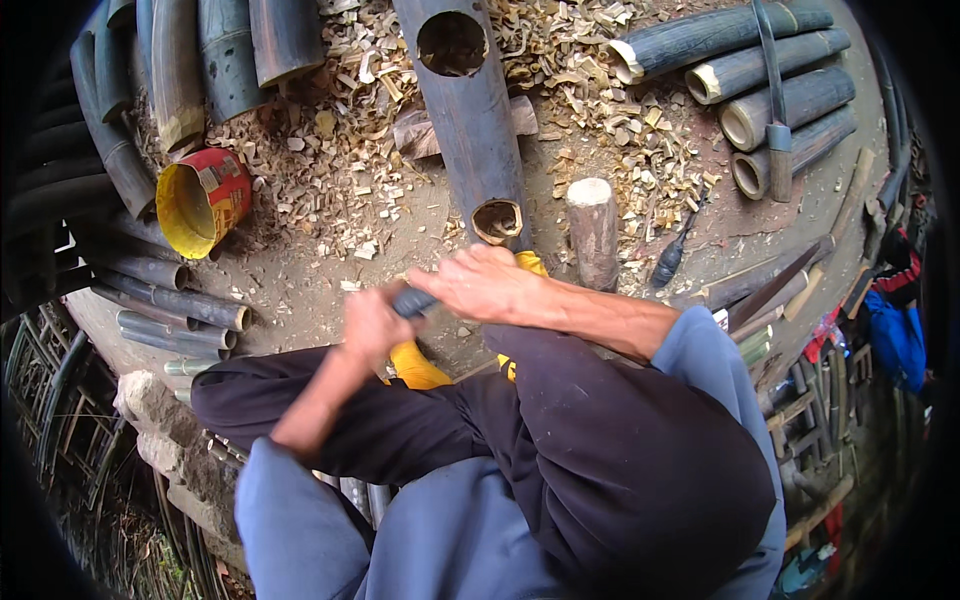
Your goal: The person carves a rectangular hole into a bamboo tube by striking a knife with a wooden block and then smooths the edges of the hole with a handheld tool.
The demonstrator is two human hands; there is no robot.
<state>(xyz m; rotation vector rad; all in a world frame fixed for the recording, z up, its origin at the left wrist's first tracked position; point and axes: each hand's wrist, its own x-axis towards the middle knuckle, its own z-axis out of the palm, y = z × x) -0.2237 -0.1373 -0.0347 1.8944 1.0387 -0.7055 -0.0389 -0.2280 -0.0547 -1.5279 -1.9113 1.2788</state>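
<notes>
Both my hands are closed at a tool with a dark handle (412, 302), just in front of my knees. Blurred by motion, my left hand (370, 325) grips the handle's left end. My right hand (485, 285) is closed over its other end; the blade, if any, is hidden. Just beyond the hands, a thick dark bamboo pole (468, 140) points away from me, with a round hole near the top edge of the view and a smaller cut opening at its near end. It lies across a wood block (417, 134). Yellow footwear (418, 368) shows below the hands.
Wood chips (335, 190) litter the ground. A red and yellow tin (203, 203) lies at left by bamboo pieces (232, 60). A short log (593, 235) stands right of the pole, near a black-handled tool (672, 258). A long-bladed knife (777, 130) rests on bamboo lengths (785, 105).
</notes>
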